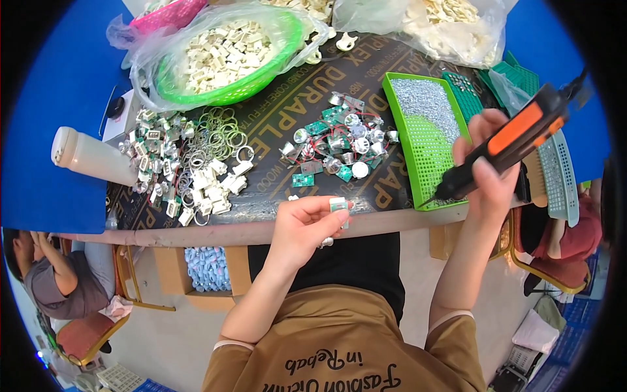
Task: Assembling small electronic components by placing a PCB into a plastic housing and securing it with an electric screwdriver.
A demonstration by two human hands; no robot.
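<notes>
Pinched between the thumb and fingers of my left hand (297, 228) is a small white plastic housing (338, 204) with a bit of green circuit board on it, just over the table's near edge. My right hand (490, 166) wraps around a black and orange electric screwdriver (516, 130). Its thin bit slants down to the left, over the near corner of a bright green perforated tray (424, 163). Small silvery screws (424, 98) heap in the far part of that tray. Whether a screw sits on the bit is too small to tell.
Circuit boards with silvery lamp cups and red wires (343, 140) lie mid-table. To the left are light green rings (215, 134), white housings (219, 186) and a white bottle (91, 157). A green basket (287, 52) of white parts stands behind. People sit on both sides.
</notes>
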